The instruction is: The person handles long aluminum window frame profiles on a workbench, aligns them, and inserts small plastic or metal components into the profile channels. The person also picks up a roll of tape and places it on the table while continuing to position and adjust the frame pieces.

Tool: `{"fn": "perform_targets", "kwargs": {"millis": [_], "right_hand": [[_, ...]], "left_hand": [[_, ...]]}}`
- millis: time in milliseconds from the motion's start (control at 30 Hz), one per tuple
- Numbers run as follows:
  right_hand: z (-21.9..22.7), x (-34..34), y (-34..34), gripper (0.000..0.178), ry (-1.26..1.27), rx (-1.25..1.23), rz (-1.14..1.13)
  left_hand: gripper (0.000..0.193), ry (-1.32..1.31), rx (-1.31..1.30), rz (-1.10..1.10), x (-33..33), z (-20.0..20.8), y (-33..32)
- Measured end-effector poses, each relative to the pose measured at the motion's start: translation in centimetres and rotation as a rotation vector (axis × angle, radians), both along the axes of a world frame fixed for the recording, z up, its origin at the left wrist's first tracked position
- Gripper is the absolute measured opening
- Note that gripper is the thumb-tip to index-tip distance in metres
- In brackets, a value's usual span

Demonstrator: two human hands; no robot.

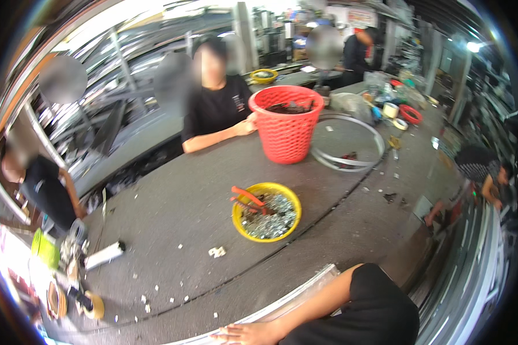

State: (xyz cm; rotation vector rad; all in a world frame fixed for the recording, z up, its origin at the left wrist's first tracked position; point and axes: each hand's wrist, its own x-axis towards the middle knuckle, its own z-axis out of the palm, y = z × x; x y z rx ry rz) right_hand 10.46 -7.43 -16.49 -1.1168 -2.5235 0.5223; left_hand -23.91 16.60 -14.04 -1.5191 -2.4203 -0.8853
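Observation:
My right hand (248, 333) lies at the lower edge of the head view, its fingers stretched out over a long pale metal strip (305, 286). The forearm comes in from the lower right, out of a black sleeve. My left hand is not in view. Beyond the strip, on the dark table, sits a yellow basin (298, 217) of small silvery metal pieces (277, 223). Pliers with orange handles (248, 196) rest in it. Farther off, a co-worker's hand (247, 125) touches a red perforated basket (285, 135) with dark material inside.
The dark table (172, 218) carries white scraps (217, 252). Coiled pale strips (380, 141) lie behind the basket. Tape rolls (390, 110) and bags stand at the far right. At the left are a white roll (105, 255) and a green container (44, 248). Several people are around the table.

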Motion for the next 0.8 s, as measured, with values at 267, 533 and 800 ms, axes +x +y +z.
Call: {"fn": "perform_targets", "kwargs": {"millis": [267,533,800], "right_hand": [[-5.0,-1.3,1.2,0.077,-0.083,0.037,0.088],[-6.3,-2.3,1.7,0.072,0.061,0.095,-0.069],[-4.9,-1.5,1.7,0.070,0.085,0.188,-0.023]], "left_hand": [[0.037,0.027,0.029,-0.116,6.4,1.5,0.5],[0.036,0.040,-0.001,-0.154,7.7,1.3,1.2],[0.036,0.055,-0.003,-0.166,7.8,1.5,1.8]]}}
